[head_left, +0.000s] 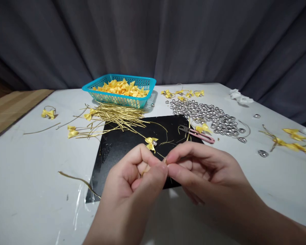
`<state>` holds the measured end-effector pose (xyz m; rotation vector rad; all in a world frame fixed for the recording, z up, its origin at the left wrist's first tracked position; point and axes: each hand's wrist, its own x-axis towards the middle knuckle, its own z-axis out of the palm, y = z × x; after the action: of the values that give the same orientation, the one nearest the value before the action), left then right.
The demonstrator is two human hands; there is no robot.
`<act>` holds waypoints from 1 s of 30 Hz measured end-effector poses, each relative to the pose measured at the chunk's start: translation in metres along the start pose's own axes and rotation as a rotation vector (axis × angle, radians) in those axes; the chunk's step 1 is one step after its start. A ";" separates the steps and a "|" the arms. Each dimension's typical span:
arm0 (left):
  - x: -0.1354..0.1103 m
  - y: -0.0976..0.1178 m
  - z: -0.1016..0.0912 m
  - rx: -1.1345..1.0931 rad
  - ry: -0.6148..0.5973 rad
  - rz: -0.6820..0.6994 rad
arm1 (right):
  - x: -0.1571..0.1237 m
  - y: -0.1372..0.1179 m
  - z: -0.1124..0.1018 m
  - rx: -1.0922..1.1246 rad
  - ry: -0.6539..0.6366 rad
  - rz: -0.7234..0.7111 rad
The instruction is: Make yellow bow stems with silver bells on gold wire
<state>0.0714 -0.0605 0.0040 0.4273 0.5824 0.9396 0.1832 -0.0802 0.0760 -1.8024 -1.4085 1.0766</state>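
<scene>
Both of my hands meet over the near edge of a black mat. My left hand is closed in a pinch on a thin gold wire tie. My right hand pinches the same tie from the right, thumb and forefinger pressed together. The tie runs up to a small yellow ribbon bow with a silver bell beside it, just above my fingertips. Part of the tie is hidden inside my fingers.
A blue basket of yellow bows stands at the back. A bundle of gold ties lies in front of it. Silver bells are heaped to the right, with pink snips nearby. Finished bows lie scattered left and right.
</scene>
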 end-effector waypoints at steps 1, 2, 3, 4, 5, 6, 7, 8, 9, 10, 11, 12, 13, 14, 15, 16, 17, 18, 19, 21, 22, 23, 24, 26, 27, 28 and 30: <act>0.000 0.000 0.000 -0.004 0.003 -0.002 | 0.000 0.000 0.000 -0.006 0.006 -0.004; 0.000 0.000 0.000 -0.007 0.007 -0.004 | 0.001 0.000 0.000 -0.010 0.011 -0.008; 0.000 0.000 0.000 -0.006 0.010 -0.008 | 0.001 0.000 0.000 -0.010 0.014 -0.012; 0.000 0.000 0.000 -0.002 0.013 -0.011 | 0.001 0.000 0.000 -0.009 0.015 -0.018; 0.000 0.000 0.000 0.003 0.016 -0.014 | 0.002 0.000 0.000 -0.007 0.012 -0.023; 0.000 0.000 0.000 0.008 0.020 -0.014 | 0.002 0.000 0.001 -0.004 0.011 -0.027; 0.000 0.000 0.000 0.011 0.024 -0.012 | 0.002 0.000 0.001 -0.001 0.008 -0.033; 0.000 0.000 0.000 0.013 0.025 -0.008 | 0.002 0.000 0.001 0.000 0.007 -0.035; 0.000 -0.001 0.000 0.014 0.024 -0.006 | 0.002 0.000 0.001 0.001 0.008 -0.038; 0.000 -0.001 -0.001 0.014 0.019 -0.005 | 0.002 0.000 0.001 0.000 0.008 -0.036; 0.000 -0.001 -0.001 0.013 0.011 -0.005 | 0.001 0.000 0.001 -0.001 0.009 -0.034; 0.000 -0.001 0.000 0.011 0.006 -0.006 | 0.001 0.000 0.001 -0.002 0.008 -0.035; 0.000 -0.001 0.000 0.010 0.004 -0.007 | 0.000 0.000 0.001 -0.005 0.007 -0.033; -0.001 -0.001 0.000 0.010 0.004 -0.005 | 0.000 0.000 0.000 -0.009 0.009 -0.032; -0.001 -0.001 -0.001 0.013 0.006 -0.003 | -0.001 0.000 0.000 -0.011 0.010 -0.030; 0.000 -0.001 -0.001 0.019 0.008 0.000 | -0.001 0.000 0.000 -0.015 0.011 -0.028; 0.000 -0.001 -0.001 0.026 0.008 0.001 | -0.002 0.000 0.000 -0.019 0.012 -0.028; 0.000 -0.001 -0.001 0.033 0.005 0.004 | -0.002 0.000 0.000 -0.025 0.013 -0.027; 0.001 -0.002 -0.002 0.038 0.000 0.007 | -0.002 0.001 0.000 -0.032 0.014 -0.028; 0.001 -0.002 -0.002 0.039 -0.009 0.008 | -0.001 0.000 0.001 -0.049 0.014 -0.032; 0.002 -0.002 -0.002 0.036 -0.011 0.009 | 0.000 0.000 0.001 -0.056 0.016 -0.034; 0.002 -0.002 -0.002 0.031 -0.009 0.007 | 0.000 0.000 0.001 -0.062 0.018 -0.033; 0.002 -0.002 -0.002 0.023 -0.007 0.004 | 0.000 0.000 0.001 -0.065 0.020 -0.034; 0.002 -0.001 -0.001 0.007 0.000 0.000 | 0.001 0.000 0.001 -0.062 0.025 -0.036; 0.001 -0.001 -0.001 0.002 0.003 0.000 | 0.001 0.000 0.001 -0.059 0.029 -0.038; 0.001 -0.001 -0.001 -0.001 0.005 0.003 | 0.000 0.001 0.001 -0.055 0.032 -0.041; 0.001 -0.001 -0.001 -0.002 0.013 0.013 | 0.000 0.001 0.001 -0.044 0.034 -0.051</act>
<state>0.0722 -0.0603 0.0027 0.4239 0.5907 0.9560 0.1825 -0.0808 0.0747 -1.7980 -1.4603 0.9915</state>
